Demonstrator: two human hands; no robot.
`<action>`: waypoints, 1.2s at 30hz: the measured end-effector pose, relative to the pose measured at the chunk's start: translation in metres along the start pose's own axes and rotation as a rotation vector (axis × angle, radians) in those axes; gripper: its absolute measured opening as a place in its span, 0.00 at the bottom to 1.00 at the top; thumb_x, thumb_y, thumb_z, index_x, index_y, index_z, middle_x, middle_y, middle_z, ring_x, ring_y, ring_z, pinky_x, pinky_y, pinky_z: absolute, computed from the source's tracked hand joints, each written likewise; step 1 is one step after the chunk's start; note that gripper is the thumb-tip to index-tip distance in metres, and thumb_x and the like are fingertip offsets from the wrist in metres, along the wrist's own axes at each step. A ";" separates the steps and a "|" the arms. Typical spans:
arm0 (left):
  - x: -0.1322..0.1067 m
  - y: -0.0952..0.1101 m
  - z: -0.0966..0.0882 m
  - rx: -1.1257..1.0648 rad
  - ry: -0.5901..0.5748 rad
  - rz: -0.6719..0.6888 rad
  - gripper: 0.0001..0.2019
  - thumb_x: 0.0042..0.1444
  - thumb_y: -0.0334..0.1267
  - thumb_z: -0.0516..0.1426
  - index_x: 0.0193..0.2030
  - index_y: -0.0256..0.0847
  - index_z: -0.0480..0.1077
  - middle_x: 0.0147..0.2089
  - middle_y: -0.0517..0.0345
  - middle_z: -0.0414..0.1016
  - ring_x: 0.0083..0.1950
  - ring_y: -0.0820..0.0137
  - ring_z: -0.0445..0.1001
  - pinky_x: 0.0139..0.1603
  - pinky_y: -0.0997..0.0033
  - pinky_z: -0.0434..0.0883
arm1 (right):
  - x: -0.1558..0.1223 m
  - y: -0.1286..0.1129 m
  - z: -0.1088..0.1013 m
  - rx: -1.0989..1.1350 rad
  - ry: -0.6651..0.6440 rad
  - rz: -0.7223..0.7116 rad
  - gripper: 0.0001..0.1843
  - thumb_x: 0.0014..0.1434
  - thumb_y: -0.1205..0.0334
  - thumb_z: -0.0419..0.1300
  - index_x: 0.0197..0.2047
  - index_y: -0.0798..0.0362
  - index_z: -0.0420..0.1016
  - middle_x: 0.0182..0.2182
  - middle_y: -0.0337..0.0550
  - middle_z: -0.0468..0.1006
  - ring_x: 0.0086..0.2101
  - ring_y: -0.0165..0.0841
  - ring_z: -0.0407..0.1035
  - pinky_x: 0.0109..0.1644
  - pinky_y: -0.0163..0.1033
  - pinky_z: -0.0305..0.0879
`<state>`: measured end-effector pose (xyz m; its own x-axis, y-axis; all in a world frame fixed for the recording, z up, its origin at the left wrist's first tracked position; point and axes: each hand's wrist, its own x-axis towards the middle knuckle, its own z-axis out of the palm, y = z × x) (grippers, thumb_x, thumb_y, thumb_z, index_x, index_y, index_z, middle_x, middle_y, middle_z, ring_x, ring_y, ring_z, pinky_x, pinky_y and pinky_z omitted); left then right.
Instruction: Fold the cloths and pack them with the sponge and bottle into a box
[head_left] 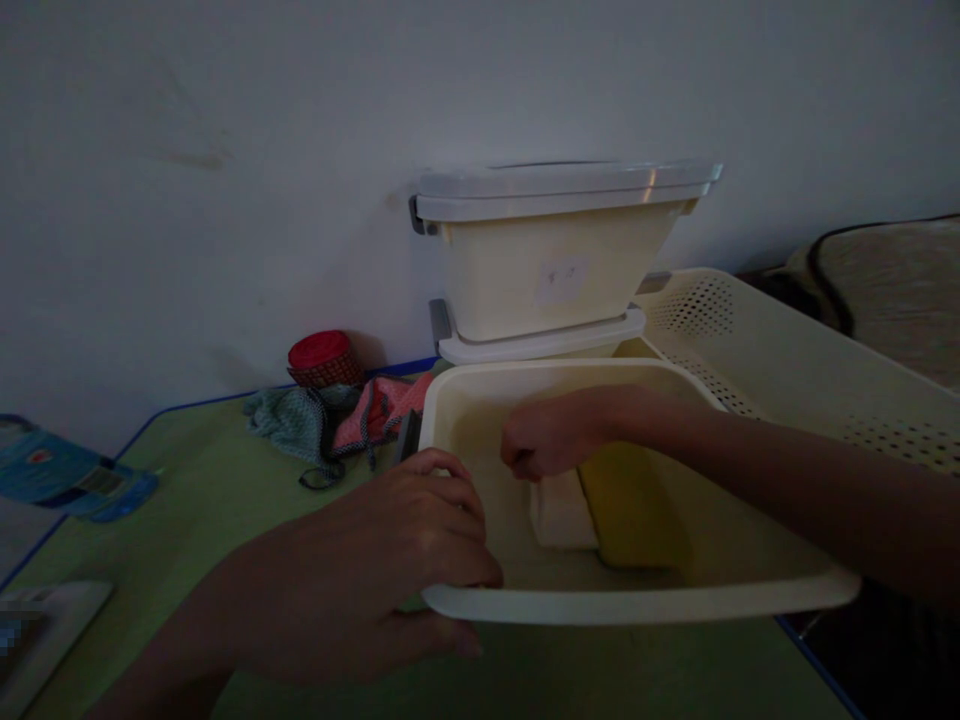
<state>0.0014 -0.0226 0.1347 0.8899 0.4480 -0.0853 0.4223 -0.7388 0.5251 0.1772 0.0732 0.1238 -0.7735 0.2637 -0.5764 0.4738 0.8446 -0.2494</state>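
Observation:
A cream plastic tub stands open on the green table. My left hand grips the tub's near left corner, fingers curled over the rim. My right hand reaches down inside the tub with its fingers curled; what they hold is hidden. Just below that hand a pale folded item and a yellow folded item lie on the tub's floor.
Two lidded cream boxes are stacked against the wall behind the tub. A perforated basket sits at the right. Crumpled cloths and a red roll lie at the left, a blue packet farther left.

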 end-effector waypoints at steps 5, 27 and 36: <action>0.001 -0.001 -0.001 0.002 -0.001 0.005 0.04 0.54 0.36 0.57 0.37 0.42 0.70 0.38 0.61 0.75 0.45 0.68 0.69 0.54 0.68 0.56 | 0.000 0.004 0.004 0.099 -0.068 0.045 0.09 0.47 0.76 0.54 0.24 0.60 0.75 0.17 0.36 0.69 0.20 0.25 0.55 0.27 0.35 0.52; 0.001 -0.001 -0.001 0.014 0.014 0.015 0.05 0.56 0.37 0.56 0.39 0.42 0.70 0.39 0.59 0.75 0.45 0.67 0.69 0.54 0.67 0.57 | -0.001 0.003 0.003 0.091 -0.113 0.021 0.10 0.49 0.76 0.55 0.33 0.65 0.78 0.22 0.40 0.71 0.22 0.25 0.57 0.28 0.34 0.54; 0.001 -0.001 -0.001 0.005 -0.001 0.009 0.05 0.55 0.37 0.57 0.39 0.43 0.70 0.38 0.60 0.75 0.45 0.68 0.69 0.55 0.67 0.56 | 0.001 0.006 0.006 -0.070 -0.009 0.009 0.13 0.54 0.73 0.51 0.36 0.64 0.77 0.30 0.47 0.76 0.24 0.28 0.58 0.30 0.36 0.54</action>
<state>0.0020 -0.0211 0.1347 0.8941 0.4404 -0.0815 0.4147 -0.7455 0.5217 0.1818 0.0760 0.1172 -0.7656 0.2675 -0.5850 0.4499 0.8727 -0.1897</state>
